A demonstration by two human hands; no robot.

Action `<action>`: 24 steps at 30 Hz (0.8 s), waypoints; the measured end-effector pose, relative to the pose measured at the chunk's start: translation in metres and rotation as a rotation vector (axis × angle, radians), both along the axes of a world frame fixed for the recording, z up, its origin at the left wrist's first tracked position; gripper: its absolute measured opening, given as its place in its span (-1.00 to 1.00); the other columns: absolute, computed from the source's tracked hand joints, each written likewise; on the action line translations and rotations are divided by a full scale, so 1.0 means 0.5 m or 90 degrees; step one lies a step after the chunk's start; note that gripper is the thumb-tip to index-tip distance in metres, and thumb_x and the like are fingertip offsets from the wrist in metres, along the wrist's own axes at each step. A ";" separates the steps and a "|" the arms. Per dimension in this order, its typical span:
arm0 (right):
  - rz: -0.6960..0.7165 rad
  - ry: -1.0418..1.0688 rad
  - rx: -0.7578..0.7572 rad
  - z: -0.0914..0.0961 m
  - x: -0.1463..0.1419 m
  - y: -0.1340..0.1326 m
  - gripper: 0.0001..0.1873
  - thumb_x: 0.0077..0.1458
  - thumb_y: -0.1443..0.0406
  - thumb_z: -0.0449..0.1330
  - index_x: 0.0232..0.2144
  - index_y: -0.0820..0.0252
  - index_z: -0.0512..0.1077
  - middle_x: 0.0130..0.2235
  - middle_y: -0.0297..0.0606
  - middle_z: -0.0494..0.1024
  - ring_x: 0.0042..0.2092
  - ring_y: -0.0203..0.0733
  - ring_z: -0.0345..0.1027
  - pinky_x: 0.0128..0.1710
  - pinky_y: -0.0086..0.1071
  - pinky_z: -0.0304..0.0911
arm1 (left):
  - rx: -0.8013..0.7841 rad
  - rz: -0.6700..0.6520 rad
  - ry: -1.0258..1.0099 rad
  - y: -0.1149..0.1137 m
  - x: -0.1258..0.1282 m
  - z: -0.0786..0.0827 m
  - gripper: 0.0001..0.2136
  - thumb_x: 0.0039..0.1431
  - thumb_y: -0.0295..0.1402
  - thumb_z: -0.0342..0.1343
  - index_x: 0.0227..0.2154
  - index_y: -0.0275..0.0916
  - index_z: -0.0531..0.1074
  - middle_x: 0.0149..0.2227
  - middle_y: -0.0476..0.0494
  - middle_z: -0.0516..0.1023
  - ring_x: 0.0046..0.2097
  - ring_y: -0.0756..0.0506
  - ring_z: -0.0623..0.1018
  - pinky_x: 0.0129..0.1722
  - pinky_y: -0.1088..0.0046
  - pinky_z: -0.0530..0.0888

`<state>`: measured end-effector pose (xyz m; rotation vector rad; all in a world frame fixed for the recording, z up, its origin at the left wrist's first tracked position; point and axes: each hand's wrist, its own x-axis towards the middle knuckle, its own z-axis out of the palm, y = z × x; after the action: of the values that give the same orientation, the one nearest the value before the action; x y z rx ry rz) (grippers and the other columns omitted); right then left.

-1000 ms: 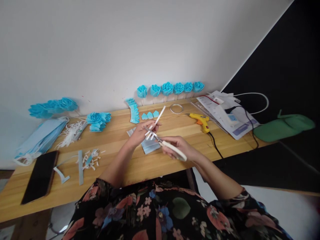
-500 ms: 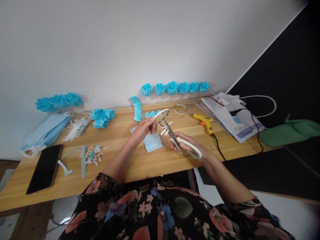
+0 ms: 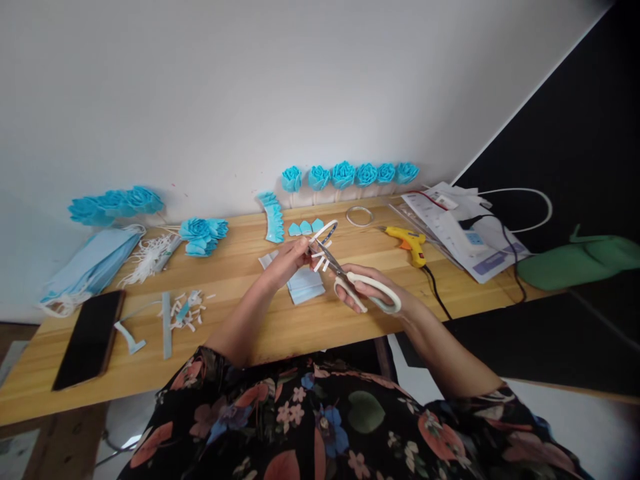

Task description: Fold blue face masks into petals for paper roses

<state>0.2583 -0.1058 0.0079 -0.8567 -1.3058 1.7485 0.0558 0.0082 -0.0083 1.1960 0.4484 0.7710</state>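
Note:
Between the fingertips of my left hand is a narrow white strip, curling up into a loop with dark blue marks on its inner face. White-handled scissors are in my right hand, fingers through the handles. Their blades reach up to the strip right beside my left fingertips; whether they cross it I cannot tell. Short white strips show by the blades. Below lies a stack of pale blue squares, partly covered by my left hand. Several blue petal pieces lie behind.
Blue fabric roses on sticks line the wall. To the right are a yellow glue gun, a metal ring and papers. Leftward lie face masks, a phone and white scraps.
The scissors have moved up and left, from apart to right at the strip by my left fingertips. My left hand has shifted only slightly.

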 end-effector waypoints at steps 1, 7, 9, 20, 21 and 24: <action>-0.006 0.003 -0.005 0.001 -0.003 0.001 -0.44 0.11 -0.04 0.30 -0.03 0.25 0.40 -0.30 -0.25 0.49 -0.43 -0.35 0.34 -0.52 -0.50 0.26 | 0.002 -0.010 -0.005 -0.002 0.001 0.002 -0.39 -0.05 0.28 0.19 -0.46 -0.29 0.40 -0.51 -0.06 0.44 -0.46 -0.02 0.43 -0.42 0.41 0.37; -0.026 0.037 0.000 0.005 -0.016 0.009 -0.50 0.12 0.01 0.31 -0.06 0.24 0.43 -0.34 -0.27 0.49 -0.45 -0.36 0.33 -0.56 -0.53 0.24 | 0.007 -0.023 0.009 -0.006 0.002 0.011 -0.37 -0.08 0.30 0.19 -0.47 -0.29 0.39 -0.48 -0.08 0.43 -0.42 -0.03 0.43 -0.36 0.38 0.38; -0.040 0.043 -0.007 0.006 -0.019 0.009 -0.52 0.12 0.02 0.31 -0.07 0.24 0.44 -0.36 -0.28 0.48 -0.47 -0.37 0.31 -0.60 -0.53 0.22 | 0.012 -0.017 0.019 -0.006 0.000 0.010 -0.38 -0.08 0.30 0.19 -0.47 -0.29 0.39 -0.46 -0.09 0.44 -0.40 -0.04 0.44 -0.32 0.36 0.40; -0.072 0.093 -0.059 -0.004 -0.029 -0.004 -0.52 0.16 0.03 0.28 -0.03 0.26 0.45 -0.47 -0.39 0.37 -0.61 -0.48 0.07 -0.70 -0.55 -0.01 | 0.045 -0.037 0.037 0.004 -0.003 -0.006 -0.37 -0.06 0.29 0.19 -0.45 -0.31 0.43 -0.43 -0.10 0.44 -0.40 -0.04 0.46 -0.33 0.38 0.40; -0.075 0.095 -0.064 -0.003 -0.030 -0.006 -0.51 0.14 0.03 0.29 -0.03 0.26 0.45 -0.47 -0.39 0.37 -0.61 -0.48 0.07 -0.70 -0.55 -0.02 | 0.047 -0.037 0.038 0.005 -0.003 -0.008 -0.37 -0.07 0.29 0.20 -0.45 -0.31 0.43 -0.44 -0.10 0.44 -0.41 -0.03 0.45 -0.34 0.38 0.39; -0.088 0.100 -0.078 0.000 -0.030 -0.012 -0.49 0.11 0.02 0.31 -0.04 0.26 0.46 -0.47 -0.38 0.38 -0.62 -0.48 0.05 -0.71 -0.55 -0.06 | 0.056 -0.032 0.039 0.008 -0.005 -0.015 -0.40 -0.04 0.25 0.22 -0.42 -0.31 0.43 -0.43 -0.09 0.44 -0.42 -0.01 0.44 -0.35 0.40 0.38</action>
<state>0.2433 -0.1119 0.0082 -0.8399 -1.0220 1.7618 0.0531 0.0123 -0.0157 1.3115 0.4377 0.7182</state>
